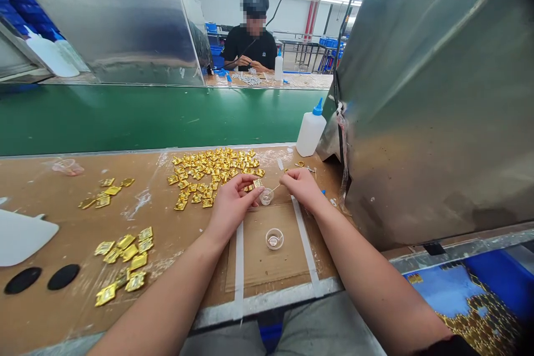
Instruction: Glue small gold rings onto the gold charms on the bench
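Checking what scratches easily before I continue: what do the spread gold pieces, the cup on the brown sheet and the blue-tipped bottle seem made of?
Gold pieces: polished metal or metal-coated plastic; bright glints show shine, not which. Cup: likely clear, smooth plastic; the brown sheet shows through. Blue-tipped bottle: probably plastic, whitish, with a soft, even sheen.

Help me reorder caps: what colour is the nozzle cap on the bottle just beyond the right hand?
Blue: the nozzle cap shows best in the head view.
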Demonstrator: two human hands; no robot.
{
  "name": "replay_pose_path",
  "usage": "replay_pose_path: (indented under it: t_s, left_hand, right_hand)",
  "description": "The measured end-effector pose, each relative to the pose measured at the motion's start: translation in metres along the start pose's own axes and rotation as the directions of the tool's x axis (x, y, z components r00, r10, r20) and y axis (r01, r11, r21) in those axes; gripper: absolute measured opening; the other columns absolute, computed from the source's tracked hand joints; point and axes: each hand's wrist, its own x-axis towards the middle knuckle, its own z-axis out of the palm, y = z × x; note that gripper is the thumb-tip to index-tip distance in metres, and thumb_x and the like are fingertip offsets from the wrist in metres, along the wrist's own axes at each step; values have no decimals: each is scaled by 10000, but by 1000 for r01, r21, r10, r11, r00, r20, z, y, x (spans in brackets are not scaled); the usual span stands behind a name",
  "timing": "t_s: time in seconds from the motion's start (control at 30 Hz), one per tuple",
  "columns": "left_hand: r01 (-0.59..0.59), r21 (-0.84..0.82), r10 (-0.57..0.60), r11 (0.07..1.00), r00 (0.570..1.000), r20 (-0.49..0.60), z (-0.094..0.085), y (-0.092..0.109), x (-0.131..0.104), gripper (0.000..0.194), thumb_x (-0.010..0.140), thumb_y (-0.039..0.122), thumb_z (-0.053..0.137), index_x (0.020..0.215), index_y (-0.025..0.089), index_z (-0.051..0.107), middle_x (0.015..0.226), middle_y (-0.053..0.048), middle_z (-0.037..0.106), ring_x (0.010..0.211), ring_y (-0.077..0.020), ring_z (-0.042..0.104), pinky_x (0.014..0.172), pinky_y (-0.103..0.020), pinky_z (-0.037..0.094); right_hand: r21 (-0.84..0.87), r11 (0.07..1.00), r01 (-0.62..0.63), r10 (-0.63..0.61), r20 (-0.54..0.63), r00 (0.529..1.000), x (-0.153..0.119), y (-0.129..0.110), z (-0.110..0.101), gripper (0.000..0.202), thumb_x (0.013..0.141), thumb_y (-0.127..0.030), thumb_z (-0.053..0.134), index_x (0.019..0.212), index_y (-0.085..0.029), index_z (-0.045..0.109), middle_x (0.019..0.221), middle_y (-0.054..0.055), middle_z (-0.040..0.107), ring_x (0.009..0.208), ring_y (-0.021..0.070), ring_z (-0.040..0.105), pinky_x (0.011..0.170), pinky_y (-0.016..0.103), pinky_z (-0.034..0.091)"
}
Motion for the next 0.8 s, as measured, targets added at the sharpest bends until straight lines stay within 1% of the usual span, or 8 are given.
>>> replay_pose_path:
  t_s: [0.1,0.2,0.3,0.47,0.57,0.8]
  left_hand:
    - [-22,71,24,997,1000,-18,-1,1,-2,396,769,421,855,1078,198,750,978,-58,766,542,-127,626,567,-282,492]
    - [-34,126,34,991,999,0,-1,2,-4,370,783,421,844,1082,218,769,946,-39,761,520,-120,595,548,-278,465]
    - [-61,197,60,979,998,9,0,4,-6,338,803,426,828,1081,240,780,930,-24,761,521,-117,568,554,-282,446]
    - [-69,264,75,962,997,-11,0,5,-7,298,797,435,839,1040,271,787,951,4,758,557,-118,540,588,-290,435]
    - [-77,299,86,951,996,-17,0,6,-7,279,798,432,839,1029,284,790,923,18,745,584,-121,512,602,-289,418]
    - [-82,278,92,957,996,-22,-1,6,-7,290,792,447,844,1027,286,791,964,17,747,584,-114,488,610,-294,415]
  right_hand:
    - [115,993,-7,12,-42,999,2,0,0,327,690,-374,533,503,-248,297,490,-77,239,487,75,192,495,272,140]
    - [191,982,-3,10,-36,999,1,1,3,337,698,-393,560,508,-246,324,486,-78,271,472,75,209,479,266,167]
    - [220,976,1,4,-22,1000,-1,2,6,348,694,-372,609,501,-237,352,480,-78,293,473,72,230,481,262,171]
    - [233,972,3,-1,-11,1000,-2,2,5,358,714,-348,622,507,-229,356,486,-78,298,483,71,232,493,260,167]
    - [200,979,21,-20,-9,1000,-2,3,5,360,734,-347,627,506,-227,376,480,-73,323,483,76,247,496,263,177]
    - [140,988,61,-60,-12,998,0,6,6,367,765,-342,619,515,-224,377,488,-73,320,493,79,249,509,267,186]
